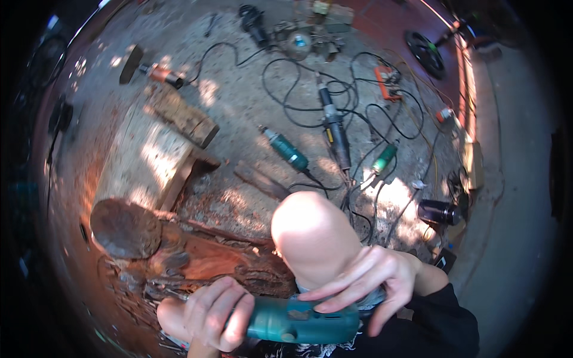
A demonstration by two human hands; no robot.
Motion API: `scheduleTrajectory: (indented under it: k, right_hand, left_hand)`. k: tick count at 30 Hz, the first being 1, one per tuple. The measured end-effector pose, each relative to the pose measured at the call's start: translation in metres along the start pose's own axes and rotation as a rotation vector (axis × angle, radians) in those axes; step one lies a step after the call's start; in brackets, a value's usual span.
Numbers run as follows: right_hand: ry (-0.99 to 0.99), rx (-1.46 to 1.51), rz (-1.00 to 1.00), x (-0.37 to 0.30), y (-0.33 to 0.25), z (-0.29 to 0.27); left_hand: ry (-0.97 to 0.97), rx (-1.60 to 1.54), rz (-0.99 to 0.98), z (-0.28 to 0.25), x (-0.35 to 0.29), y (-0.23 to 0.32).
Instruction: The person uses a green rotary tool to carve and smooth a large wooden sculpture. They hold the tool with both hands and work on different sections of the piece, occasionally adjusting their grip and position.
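Across my lap lies a green die grinder (298,325). My left hand (218,313) is wrapped round its front end. A thin metal bit (174,292) seems to stick out past my left hand, over the wood; its tip is hard to make out. My right hand (373,277) has its fingers stretched over the grinder's rear body, fingertips touching the top, thumb apart beyond the back end. Beside my left hand sits a reddish carved piece of wood (215,259) with a rough, gnarled surface. My bare knee (313,235) rises between the wood and my right hand.
A round dark wood piece (125,228) and a pale wooden block (140,158) with a chunk of wood (182,116) stand left. Ahead lie a green grinder (285,150), a long grey power tool (335,128), a smaller green tool (384,158), tangled cords and an orange power strip (385,82).
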State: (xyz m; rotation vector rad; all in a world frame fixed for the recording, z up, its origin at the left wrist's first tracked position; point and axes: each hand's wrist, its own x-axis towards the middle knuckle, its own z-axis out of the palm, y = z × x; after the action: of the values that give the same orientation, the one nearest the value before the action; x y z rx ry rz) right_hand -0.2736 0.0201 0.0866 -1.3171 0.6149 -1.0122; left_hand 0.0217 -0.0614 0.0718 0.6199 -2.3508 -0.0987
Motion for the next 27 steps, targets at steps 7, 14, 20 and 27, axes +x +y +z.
scheduleTrajectory:
  k: [7,14,20,27]
  right_hand:
    - [0.101,0.033,-0.174,-0.073,0.038,-0.047]
    - [0.756,-0.777,0.28,-0.134,0.052,-0.05]
    - [1.6,-0.096,0.277,-0.282,0.209,-0.135]
    - [1.957,-0.837,0.755,-0.409,0.35,-0.21]
  left_hand:
    - [-0.249,-0.14,0.269,0.034,0.086,0.015]
    - [-0.495,0.007,0.781,0.158,0.179,0.105]
    - [-0.45,-0.256,0.348,0.154,0.177,0.099]
    - [-0.474,-0.357,-0.158,0.141,0.127,0.028]
